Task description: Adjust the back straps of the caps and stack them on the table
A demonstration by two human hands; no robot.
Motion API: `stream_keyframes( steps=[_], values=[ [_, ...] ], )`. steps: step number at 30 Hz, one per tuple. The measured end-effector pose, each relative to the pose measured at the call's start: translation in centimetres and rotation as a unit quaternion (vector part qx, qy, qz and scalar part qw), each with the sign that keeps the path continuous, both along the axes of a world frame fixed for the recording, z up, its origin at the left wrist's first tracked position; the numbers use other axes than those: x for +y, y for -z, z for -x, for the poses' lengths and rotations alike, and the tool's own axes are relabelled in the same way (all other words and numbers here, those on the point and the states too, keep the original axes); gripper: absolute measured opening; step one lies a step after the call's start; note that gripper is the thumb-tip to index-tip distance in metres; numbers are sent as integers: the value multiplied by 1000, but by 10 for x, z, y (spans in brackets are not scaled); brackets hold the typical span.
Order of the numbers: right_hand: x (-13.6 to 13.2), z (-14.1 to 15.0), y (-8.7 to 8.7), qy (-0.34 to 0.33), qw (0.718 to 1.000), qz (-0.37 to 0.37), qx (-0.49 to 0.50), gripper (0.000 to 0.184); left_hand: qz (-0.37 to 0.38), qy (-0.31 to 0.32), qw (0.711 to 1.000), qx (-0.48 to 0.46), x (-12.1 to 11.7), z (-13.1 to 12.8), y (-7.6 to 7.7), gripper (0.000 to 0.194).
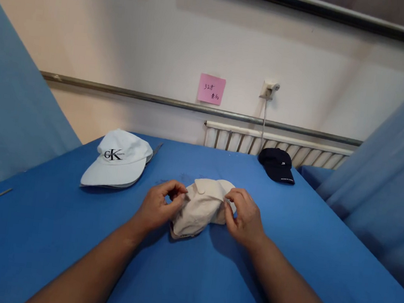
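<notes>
The cap [198, 214] is beige and of soft cloth, wrinkled and partly folded down, with a small rounded tab [200, 186] on its upper side. It lies on the blue table [172, 284], between the left and right edges, apart from the far edge.

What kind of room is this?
It might be a hospital or clinic room, but I can't be sure. Blue curtains hang on both sides, a metal rail runs along the wall, and a white radiator sits behind the blue-covered surface.
</notes>
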State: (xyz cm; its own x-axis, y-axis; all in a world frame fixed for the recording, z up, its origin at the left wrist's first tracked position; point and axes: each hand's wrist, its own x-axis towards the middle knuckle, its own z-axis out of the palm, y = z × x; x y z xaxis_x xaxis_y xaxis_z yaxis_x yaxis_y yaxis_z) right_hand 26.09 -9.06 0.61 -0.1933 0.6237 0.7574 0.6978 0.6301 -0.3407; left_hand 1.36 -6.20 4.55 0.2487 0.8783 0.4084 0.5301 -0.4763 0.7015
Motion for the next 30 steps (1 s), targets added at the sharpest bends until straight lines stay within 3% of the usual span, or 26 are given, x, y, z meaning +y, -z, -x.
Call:
stream_keyframes(
  steps=[4,10,17,23,30],
  values=[
    [0,-1,2,18,999,27,-32,24,-16,20,998,57,17,14,4,33],
    [2,0,5,34,998,37,-36,19,-7,58,990,130,28,14,14,19],
    [5,-5,6,62,997,31,-40,19,1,24,995,95,21,22,4,11],
    [5,-6,7,53,998,34,-22,19,44,43,994,87,14,21,-2,10],
    [-2,1,1,-23,999,20,21,17,28,-60,997,42,26,21,11,17]
  ],
)
